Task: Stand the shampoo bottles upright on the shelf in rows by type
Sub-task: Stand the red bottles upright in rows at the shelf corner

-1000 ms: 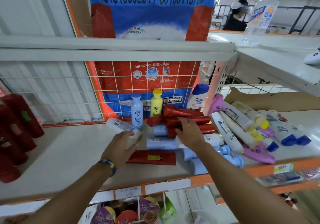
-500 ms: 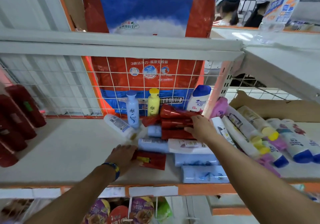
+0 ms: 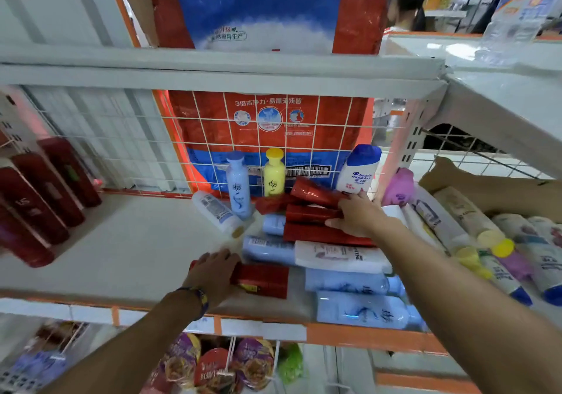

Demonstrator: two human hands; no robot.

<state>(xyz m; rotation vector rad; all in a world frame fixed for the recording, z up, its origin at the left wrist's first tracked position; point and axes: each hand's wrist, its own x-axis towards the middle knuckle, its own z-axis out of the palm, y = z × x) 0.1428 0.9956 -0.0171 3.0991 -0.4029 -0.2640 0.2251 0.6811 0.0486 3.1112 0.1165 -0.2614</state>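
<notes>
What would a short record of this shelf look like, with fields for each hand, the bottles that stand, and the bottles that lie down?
Left hand: grips the front red bottle, which lies flat near the edge of the shelf
Right hand: grips the middle red bottle in a pile of lying red bottles
Standing at the back: pale blue bottle, yellow bottle
Leaning: white blue-capped bottle
Lying: Pantene bottle, front pale blue bottles
Far left: dark red bottles
</notes>
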